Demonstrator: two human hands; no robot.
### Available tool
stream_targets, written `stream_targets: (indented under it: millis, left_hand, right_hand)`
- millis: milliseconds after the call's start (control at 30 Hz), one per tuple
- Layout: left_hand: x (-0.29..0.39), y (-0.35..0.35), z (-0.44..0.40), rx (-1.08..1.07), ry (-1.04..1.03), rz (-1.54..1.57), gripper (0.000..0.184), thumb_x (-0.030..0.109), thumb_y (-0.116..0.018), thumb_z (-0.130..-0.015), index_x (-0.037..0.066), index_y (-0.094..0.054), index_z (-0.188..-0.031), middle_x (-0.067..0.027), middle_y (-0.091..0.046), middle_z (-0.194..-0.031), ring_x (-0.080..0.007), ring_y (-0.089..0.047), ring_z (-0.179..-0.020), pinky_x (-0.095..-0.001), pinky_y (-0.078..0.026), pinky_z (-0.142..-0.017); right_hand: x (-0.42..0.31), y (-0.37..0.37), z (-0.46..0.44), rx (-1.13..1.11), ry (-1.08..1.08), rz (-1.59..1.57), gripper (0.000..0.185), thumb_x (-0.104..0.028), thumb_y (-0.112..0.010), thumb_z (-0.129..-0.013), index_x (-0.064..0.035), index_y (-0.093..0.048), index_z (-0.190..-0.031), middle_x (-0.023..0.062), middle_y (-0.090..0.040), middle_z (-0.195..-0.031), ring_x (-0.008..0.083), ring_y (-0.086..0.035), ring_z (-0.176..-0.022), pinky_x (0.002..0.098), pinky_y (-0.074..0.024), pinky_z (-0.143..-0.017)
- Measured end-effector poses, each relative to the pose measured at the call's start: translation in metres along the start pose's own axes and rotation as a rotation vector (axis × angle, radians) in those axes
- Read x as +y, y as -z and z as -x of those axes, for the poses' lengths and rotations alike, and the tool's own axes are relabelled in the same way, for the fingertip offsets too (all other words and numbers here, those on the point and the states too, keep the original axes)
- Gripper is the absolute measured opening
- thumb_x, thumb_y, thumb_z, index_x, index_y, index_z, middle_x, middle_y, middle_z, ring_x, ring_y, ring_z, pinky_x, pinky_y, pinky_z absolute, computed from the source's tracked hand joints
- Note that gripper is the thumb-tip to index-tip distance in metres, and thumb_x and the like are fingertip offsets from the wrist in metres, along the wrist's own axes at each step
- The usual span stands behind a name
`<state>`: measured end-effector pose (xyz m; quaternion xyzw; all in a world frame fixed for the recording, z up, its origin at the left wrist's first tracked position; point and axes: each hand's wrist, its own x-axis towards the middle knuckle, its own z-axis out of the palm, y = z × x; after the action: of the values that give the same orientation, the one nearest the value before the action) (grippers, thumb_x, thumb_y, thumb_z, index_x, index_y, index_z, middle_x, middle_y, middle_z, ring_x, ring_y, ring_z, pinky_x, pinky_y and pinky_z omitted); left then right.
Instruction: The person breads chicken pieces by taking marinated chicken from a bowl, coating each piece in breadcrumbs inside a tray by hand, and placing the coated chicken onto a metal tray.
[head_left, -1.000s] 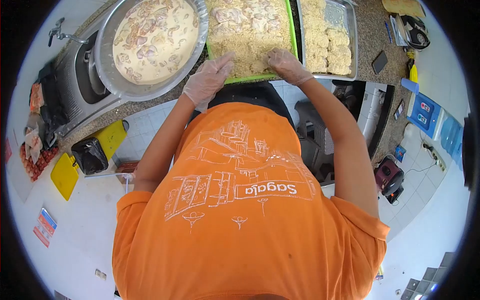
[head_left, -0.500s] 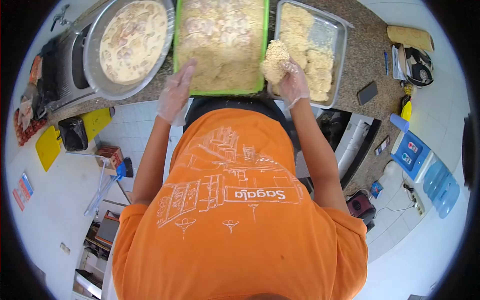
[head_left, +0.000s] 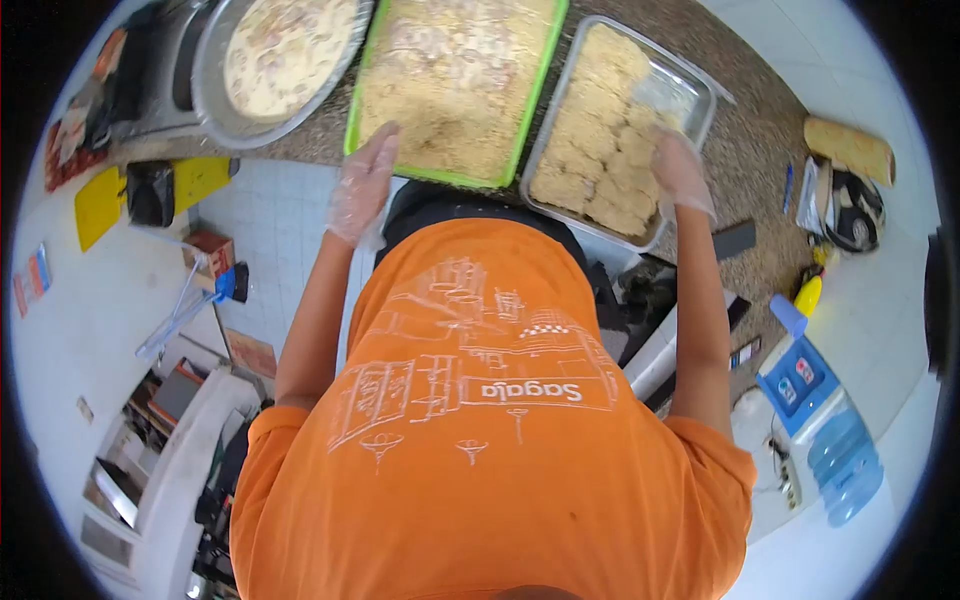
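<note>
My left hand (head_left: 364, 185), in a clear plastic glove, has its fingers stretched out at the near left corner of a green-rimmed tray (head_left: 350, 135); it holds nothing. Crumbs fill that tray, with battered meat pieces (head_left: 450, 50) lying on them towards the far side. My right hand (head_left: 682, 172), also gloved, reaches over the right side of a metal tray (head_left: 590, 228). Its fingers are closed at a breaded meat piece (head_left: 640, 148), which they partly hide. Rows of breaded pieces (head_left: 585, 140) cover most of the metal tray's bottom.
A large metal bowl (head_left: 212, 105) of meat in pale batter stands left of the green tray, beside the sink (head_left: 150, 110). On the granite counter to the right lie a dark phone (head_left: 735, 240), a blue pen (head_left: 788, 188) and a bag (head_left: 850, 210).
My right hand has carried the breaded piece rightwards from the green tray's edge to the metal tray's right side. My left hand stays by the green tray. The view has turned slightly.
</note>
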<state>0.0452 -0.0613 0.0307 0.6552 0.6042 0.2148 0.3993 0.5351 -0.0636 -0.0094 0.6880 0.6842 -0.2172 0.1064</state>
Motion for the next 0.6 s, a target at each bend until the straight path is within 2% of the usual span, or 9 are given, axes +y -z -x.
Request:
stream_targets:
  millis: [33, 133, 200, 267, 300, 367, 467, 567, 600]
  left_hand:
    - [-0.007, -0.002, -0.002, 0.033, -0.025, -0.067, 0.041, 0.027, -0.053, -0.105, -0.003, -0.062, -0.13, -0.0216, -0.067, -0.129, -0.0328, -0.062, -0.124, -0.0365, -0.046, -0.106]
    - [-0.013, 0.002, -0.025, -0.019, -0.096, -0.376, 0.03, 0.018, -0.055, -0.098, -0.001, -0.066, -0.119, -0.0231, -0.069, -0.116, -0.0369, -0.065, -0.113, -0.0391, -0.051, -0.099]
    - [-0.017, 0.004, -0.04, -0.156, -0.126, -0.709, 0.027, 0.015, -0.058, -0.093, 0.0, -0.067, -0.114, -0.0242, -0.07, -0.108, -0.0386, -0.067, -0.107, -0.0408, -0.054, -0.094]
    - [-0.034, 0.0, -0.048, -0.334, -0.164, -1.025, 0.028, 0.015, -0.06, -0.09, 0.0, -0.065, -0.113, -0.0249, -0.069, -0.103, -0.0394, -0.068, -0.102, -0.0425, -0.056, -0.09]
    - [-0.045, -0.001, -0.052, -0.418, -0.203, -1.124, 0.029, 0.015, -0.061, -0.089, -0.001, -0.064, -0.113, -0.0255, -0.068, -0.102, -0.04, -0.069, -0.101, -0.0434, -0.056, -0.088]
    - [-0.072, -0.002, -0.054, -0.569, -0.318, -1.104, 0.035, 0.019, -0.064, -0.089, -0.003, -0.062, -0.116, -0.0273, -0.068, -0.102, -0.042, -0.069, -0.099, -0.0453, -0.057, -0.086]
    - [-0.065, -0.013, -0.05, -0.202, 0.007, -0.757, 0.037, 0.021, -0.065, -0.089, -0.004, -0.061, -0.116, -0.0274, -0.068, -0.104, -0.0409, -0.07, -0.098, -0.0473, -0.058, -0.084]
    - [-0.083, -0.017, -0.07, -0.395, 0.114, -0.587, 0.039, 0.028, -0.07, -0.087, 0.003, -0.063, -0.115, -0.0272, -0.064, -0.12, -0.0442, -0.063, -0.113, -0.05, -0.053, -0.093]
    - [-0.089, -0.014, -0.072, -0.404, 0.059, -0.543, 0.035, 0.024, -0.069, -0.087, 0.001, -0.062, -0.113, -0.0276, -0.065, -0.114, -0.0435, -0.065, -0.109, -0.0495, -0.054, -0.09]
  right_hand:
    - [-0.016, 0.007, 0.004, -0.043, -0.036, 0.043, 0.035, -0.007, -0.051, -0.093, -0.0064, -0.067, -0.125, 0.0218, -0.069, -0.115, 0.0388, -0.066, -0.107, 0.0472, -0.052, -0.096]
    - [-0.084, -0.002, 0.005, 0.386, 0.216, -0.175, 0.032, -0.007, -0.053, -0.092, -0.0061, -0.071, -0.12, 0.0206, -0.071, -0.114, 0.0378, -0.067, -0.104, 0.0472, -0.0528, -0.094]
    - [-0.146, -0.019, -0.004, 0.322, 0.344, -0.676, 0.033, -0.012, -0.059, -0.09, -0.0085, -0.069, -0.122, 0.02, -0.071, -0.109, 0.0395, -0.067, -0.1, 0.0464, -0.0536, -0.09]
    - [-0.198, -0.041, -0.011, 0.11, 0.416, -0.563, 0.03, -0.019, -0.063, -0.089, -0.0047, -0.067, -0.115, 0.0231, -0.07, -0.096, 0.0402, -0.067, -0.094, 0.0451, -0.0545, -0.086]
    - [-0.22, -0.058, -0.016, 0.111, 0.395, -0.472, 0.029, -0.02, -0.065, -0.088, -0.0034, -0.066, -0.112, 0.0237, -0.068, -0.094, 0.0401, -0.066, -0.093, 0.0449, -0.0548, -0.084]
    - [-0.261, -0.081, -0.026, 0.104, 0.351, -0.292, 0.028, -0.022, -0.067, -0.086, -0.0008, -0.064, -0.105, 0.0249, -0.066, -0.088, 0.0398, -0.066, -0.091, 0.0446, -0.0552, -0.08]
    - [-0.3, -0.078, -0.021, 0.196, 0.229, -0.143, 0.022, -0.019, -0.065, -0.087, 0.0009, -0.061, -0.096, 0.0266, -0.064, -0.089, 0.0394, -0.066, -0.087, 0.0468, -0.0547, -0.076]
    - [-0.313, -0.097, -0.024, 0.38, 0.222, -0.329, 0.02, -0.016, -0.066, -0.085, 0.0001, -0.062, -0.096, 0.0253, -0.064, -0.091, 0.0418, -0.066, -0.084, 0.0488, -0.0539, -0.075]
    - [-0.315, -0.101, -0.028, 0.342, 0.185, -0.365, 0.019, -0.015, -0.066, -0.084, 0.0001, -0.063, -0.095, 0.0248, -0.064, -0.092, 0.0425, -0.067, -0.084, 0.0494, -0.0537, -0.076]
